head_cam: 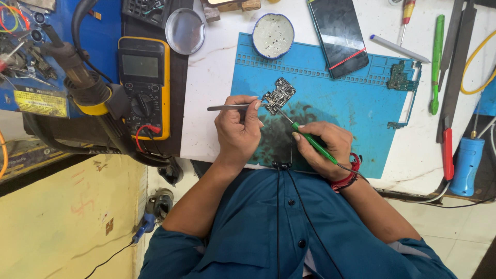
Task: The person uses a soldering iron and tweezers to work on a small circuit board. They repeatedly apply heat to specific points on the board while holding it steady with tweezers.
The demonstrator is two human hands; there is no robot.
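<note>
On the blue ribbed work mat (361,108), the left hand (236,129) is closed around thin steel tweezers (232,107), whose tips pin the small dark circuit board (279,95) near the mat's upper left. The right hand (323,147) is wrapped pen-style around a slim green-handled soldering iron (310,142), its fine tip meeting the board's lower edge. In my judgement, good work here needs a firmly pinned board and both wrists braced on the mat.

Around the one blue mat (356,111): two circuit boards, a dark one (279,95) on its near-left part and a green one (399,77) at its far-right corner; one phone (338,36) across its far edge; two round tins, (273,35) and (185,31), beyond its far-left corner; one yellow multimeter (144,85) to its left.
</note>
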